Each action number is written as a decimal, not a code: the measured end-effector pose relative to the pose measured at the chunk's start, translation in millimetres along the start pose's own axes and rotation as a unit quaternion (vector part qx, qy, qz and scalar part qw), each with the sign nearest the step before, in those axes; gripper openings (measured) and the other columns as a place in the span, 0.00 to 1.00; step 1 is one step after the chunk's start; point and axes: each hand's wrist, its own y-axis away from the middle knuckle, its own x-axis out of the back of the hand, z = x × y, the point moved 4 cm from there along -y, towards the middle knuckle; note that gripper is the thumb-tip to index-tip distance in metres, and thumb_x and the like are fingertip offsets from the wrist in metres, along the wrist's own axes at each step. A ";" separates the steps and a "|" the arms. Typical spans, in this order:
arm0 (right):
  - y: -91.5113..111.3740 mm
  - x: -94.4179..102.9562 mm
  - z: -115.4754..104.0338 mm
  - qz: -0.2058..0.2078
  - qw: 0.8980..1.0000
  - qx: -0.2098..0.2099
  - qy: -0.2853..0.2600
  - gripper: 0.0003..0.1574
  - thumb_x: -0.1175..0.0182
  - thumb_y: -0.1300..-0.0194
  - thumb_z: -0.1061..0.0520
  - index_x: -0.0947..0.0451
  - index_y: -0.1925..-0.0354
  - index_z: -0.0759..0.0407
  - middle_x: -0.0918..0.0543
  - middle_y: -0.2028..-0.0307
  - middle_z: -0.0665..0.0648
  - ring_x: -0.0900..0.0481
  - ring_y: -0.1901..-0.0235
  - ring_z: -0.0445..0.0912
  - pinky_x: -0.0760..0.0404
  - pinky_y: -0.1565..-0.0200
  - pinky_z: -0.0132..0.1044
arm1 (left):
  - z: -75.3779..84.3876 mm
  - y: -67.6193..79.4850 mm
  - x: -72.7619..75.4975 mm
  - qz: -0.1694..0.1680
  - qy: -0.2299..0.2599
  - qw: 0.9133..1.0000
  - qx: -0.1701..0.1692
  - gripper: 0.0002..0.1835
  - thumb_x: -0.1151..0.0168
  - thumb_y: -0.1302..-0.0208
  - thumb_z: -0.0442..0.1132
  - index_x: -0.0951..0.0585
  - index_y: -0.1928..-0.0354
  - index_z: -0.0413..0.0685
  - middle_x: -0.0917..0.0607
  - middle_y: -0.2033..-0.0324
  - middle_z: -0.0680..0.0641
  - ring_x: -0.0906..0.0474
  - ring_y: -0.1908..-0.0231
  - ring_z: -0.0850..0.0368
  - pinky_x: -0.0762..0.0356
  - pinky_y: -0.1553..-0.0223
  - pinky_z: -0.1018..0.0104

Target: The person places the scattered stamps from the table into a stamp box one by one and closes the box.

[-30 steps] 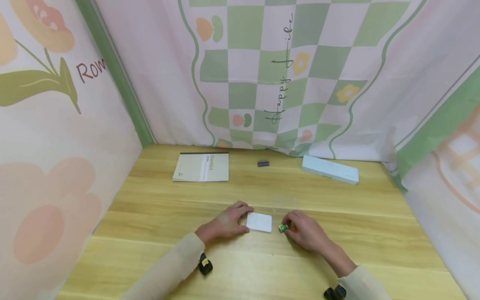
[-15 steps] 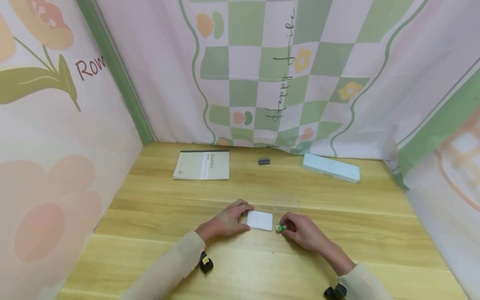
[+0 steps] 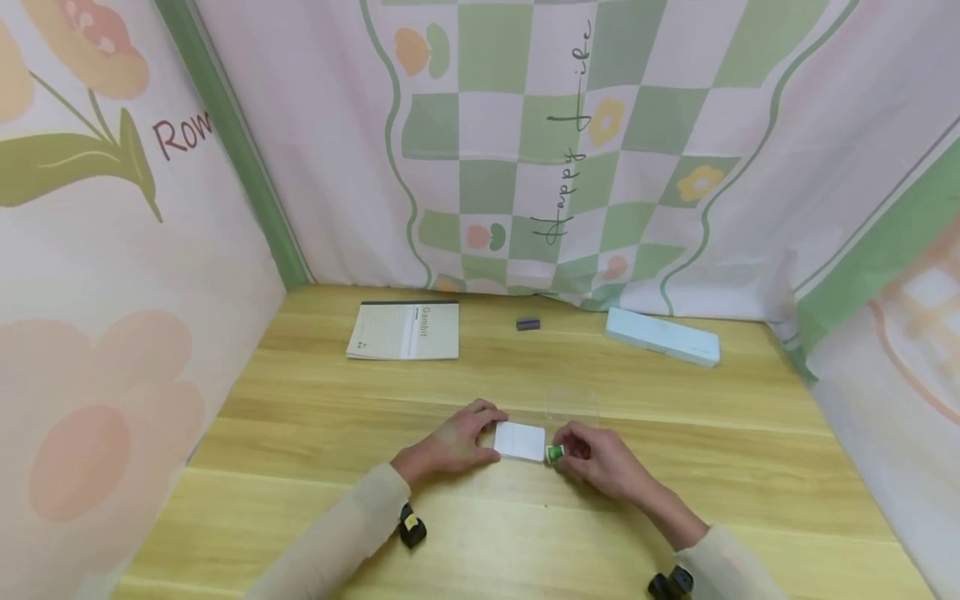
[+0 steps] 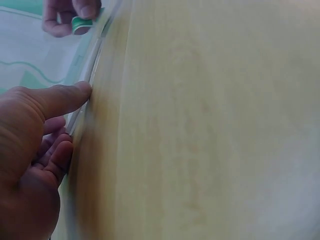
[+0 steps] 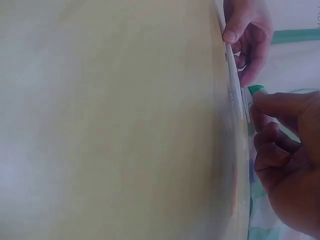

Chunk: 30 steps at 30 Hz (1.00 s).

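Note:
A flat white rounded rectangle, like a small case or a stack of cards, lies on the table. My left hand holds it by its left end, thumb at the near corner and fingers at the far one. My right hand pinches a small green curled piece with a pale edge between thumb and fingertips, close to the white rectangle's right end. In the left wrist view the green piece looks bent into a curve. Its exact kind cannot be told.
A faint clear plastic sheet or lid lies just behind the right hand. Farther back are a notebook, a small dark block and a pale blue long box. Patterned curtains border the wooden table.
My right hand has shifted slightly left, bringing the green piece up to the white rectangle's right end. The left hand keeps its hold, staying almost still.

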 end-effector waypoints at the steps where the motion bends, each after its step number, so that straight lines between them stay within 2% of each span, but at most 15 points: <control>1: -1.8 0.5 -1.5 -0.003 1.000 -0.001 0.001 0.17 0.31 0.44 0.64 0.21 0.56 0.54 0.22 0.72 0.44 0.27 0.73 0.36 0.23 0.72 0.30 | 0.0 0.3 0.2 -0.001 0.000 1.000 0.001 0.33 0.31 0.40 0.45 0.29 0.34 0.46 0.28 0.41 0.46 0.29 0.43 0.55 0.29 0.39 0.63; 6: -14.2 1.8 -11.1 -0.022 1.000 -0.019 0.002 0.20 0.31 0.42 0.63 0.21 0.51 0.52 0.22 0.71 0.44 0.26 0.73 0.38 0.23 0.71 0.31 | 0.3 2.1 2.3 0.001 0.004 1.000 0.005 0.32 0.31 0.40 0.45 0.29 0.35 0.47 0.27 0.41 0.46 0.29 0.43 0.55 0.29 0.39 0.63; 13: -32.5 -4.9 -21.6 -0.025 0.999 -0.014 -0.021 0.13 0.31 0.42 0.63 0.23 0.62 0.50 0.21 0.70 0.45 0.25 0.70 0.40 0.22 0.68 0.32 | -1.4 2.0 2.1 0.006 0.006 1.000 0.003 0.33 0.31 0.40 0.46 0.29 0.34 0.47 0.27 0.41 0.46 0.29 0.42 0.54 0.31 0.37 0.62; 20: -41.8 -13.4 -24.0 -0.029 0.999 -0.020 -0.002 0.06 0.32 0.42 0.63 0.16 0.65 0.53 0.17 0.70 0.46 0.24 0.71 0.38 0.22 0.68 0.30 | -1.2 0.7 0.9 0.006 0.003 1.000 -0.004 0.33 0.32 0.40 0.46 0.29 0.34 0.47 0.28 0.40 0.46 0.29 0.42 0.54 0.30 0.38 0.62; 26: -49.9 -20.9 -24.2 -0.041 0.998 -0.055 0.011 0.05 0.34 0.39 0.61 0.14 0.63 0.54 0.14 0.67 0.48 0.21 0.67 0.39 0.20 0.63 0.32 | -2.1 1.8 0.2 0.001 0.004 1.000 0.012 0.33 0.32 0.39 0.46 0.30 0.33 0.48 0.28 0.39 0.46 0.29 0.41 0.54 0.31 0.37 0.62; 30: -56.2 -25.6 -28.5 -0.039 0.996 -0.074 0.002 0.05 0.34 0.40 0.62 0.15 0.63 0.54 0.15 0.68 0.48 0.21 0.67 0.40 0.20 0.63 0.34 | -3.1 0.8 -0.2 0.000 0.001 1.000 0.014 0.33 0.32 0.39 0.47 0.30 0.33 0.47 0.28 0.39 0.47 0.30 0.40 0.54 0.31 0.37 0.62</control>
